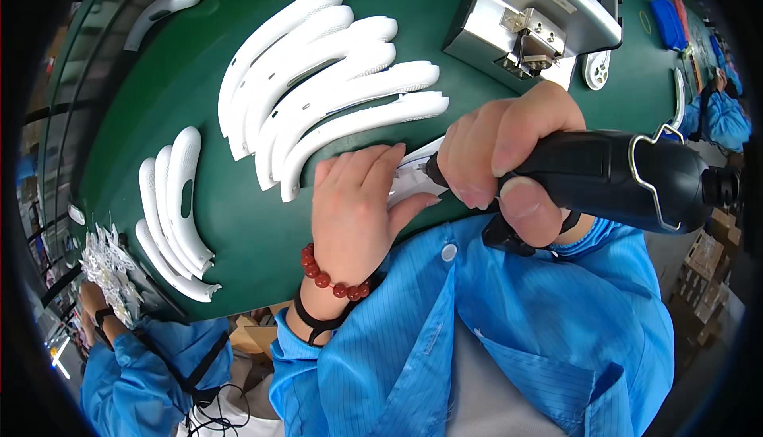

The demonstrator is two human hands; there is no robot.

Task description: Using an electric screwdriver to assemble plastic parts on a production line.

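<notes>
The green table (238, 222) has bare room between two stacks of curved white shells, one fanned above the hands (334, 79), one at the left edge (175, 214). A metal fixture (532, 23) stands behind. The left hand (354, 206) lies flat, fingers together, pressing a white part (417, 170) at the near edge; the right hand (509, 159) is clamped around a black power screwdriver (628, 178) whose tip meets that part.

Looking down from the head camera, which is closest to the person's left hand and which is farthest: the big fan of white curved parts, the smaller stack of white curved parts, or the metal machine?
1. Big fan of white curved parts, just above the left hand.
2. Smaller stack of white curved parts, off to its left.
3. Metal machine, top right, farthest.
</notes>
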